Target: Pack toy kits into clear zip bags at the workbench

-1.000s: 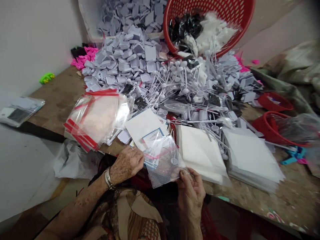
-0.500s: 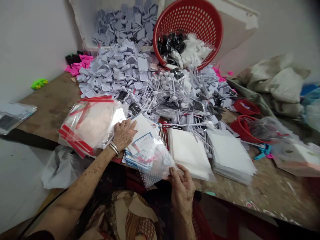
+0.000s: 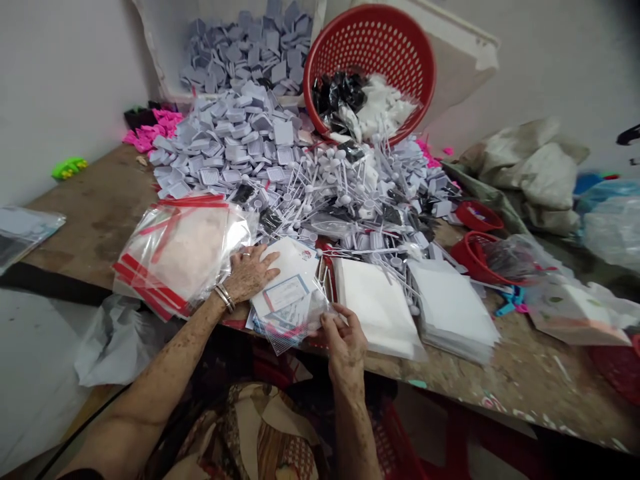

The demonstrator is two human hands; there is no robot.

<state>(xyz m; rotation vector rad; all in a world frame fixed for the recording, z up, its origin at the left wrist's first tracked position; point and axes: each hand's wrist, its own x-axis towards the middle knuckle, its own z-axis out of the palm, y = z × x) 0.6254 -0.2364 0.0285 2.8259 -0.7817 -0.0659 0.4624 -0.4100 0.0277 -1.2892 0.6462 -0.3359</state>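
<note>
My left hand [image 3: 249, 272] lies flat, fingers spread, on a stack of white printed cards [image 3: 291, 270] at the table's near edge. My right hand [image 3: 343, 335] pinches the right edge of a clear plastic bag [image 3: 295, 319] that holds a mesh sheet and a card; the bag rests over the card stack. A pile of red-striped zip bags [image 3: 175, 250] lies just left of my left hand. Two stacks of white sheets [image 3: 377, 303] sit right of my right hand.
A heap of grey plastic trays and white sticks [image 3: 300, 167] covers the table's middle. A tipped red basket [image 3: 370, 67] with black and white pieces sits at the back. Small red baskets [image 3: 480, 257], pink pieces [image 3: 150, 130] and crumpled bags [image 3: 530, 173] lie around.
My left hand let go of the clear bag and moved up onto the card stack. My right hand brought the bag left, onto the stack.
</note>
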